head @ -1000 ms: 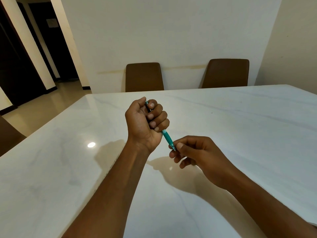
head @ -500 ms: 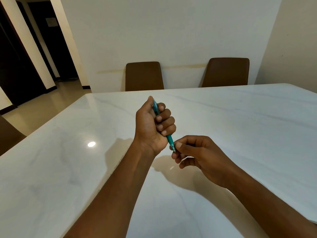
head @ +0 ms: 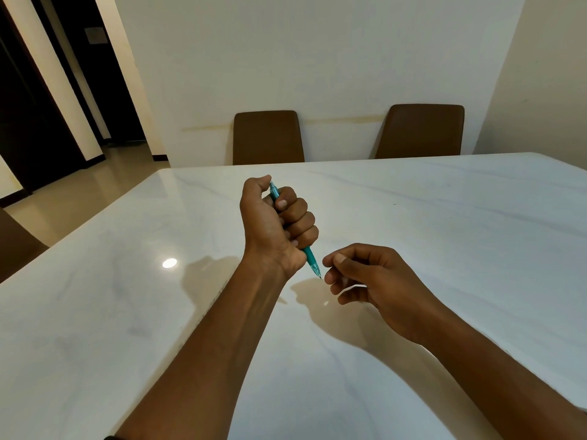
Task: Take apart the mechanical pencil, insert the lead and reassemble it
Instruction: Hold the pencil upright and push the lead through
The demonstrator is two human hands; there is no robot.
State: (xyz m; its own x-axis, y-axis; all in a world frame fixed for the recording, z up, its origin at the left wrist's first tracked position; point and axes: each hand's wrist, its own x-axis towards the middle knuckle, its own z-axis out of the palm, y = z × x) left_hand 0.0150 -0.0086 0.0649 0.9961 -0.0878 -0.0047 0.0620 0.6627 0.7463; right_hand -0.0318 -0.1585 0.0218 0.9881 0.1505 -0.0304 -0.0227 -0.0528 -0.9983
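A teal mechanical pencil [head: 312,262] is wrapped in the fist of my left hand [head: 276,223], held above the white marble table [head: 444,236]. Its cap end sticks out at the top beside the thumb. Its pointed tip angles down and to the right below the fist. My right hand [head: 368,277] hovers just right of the tip with fingers loosely curled and thumb near the forefinger, a small gap away from the pencil. I cannot make out any lead between those fingers.
Two brown chairs [head: 268,138] [head: 421,131] stand at the table's far edge against a pale wall. A dark doorway [head: 41,100] opens at the left. A third chair's corner [head: 16,246] shows at the left edge.
My right hand has let go of the pencil tip and moved slightly right. My left hand shifted a little and still holds the pencil.
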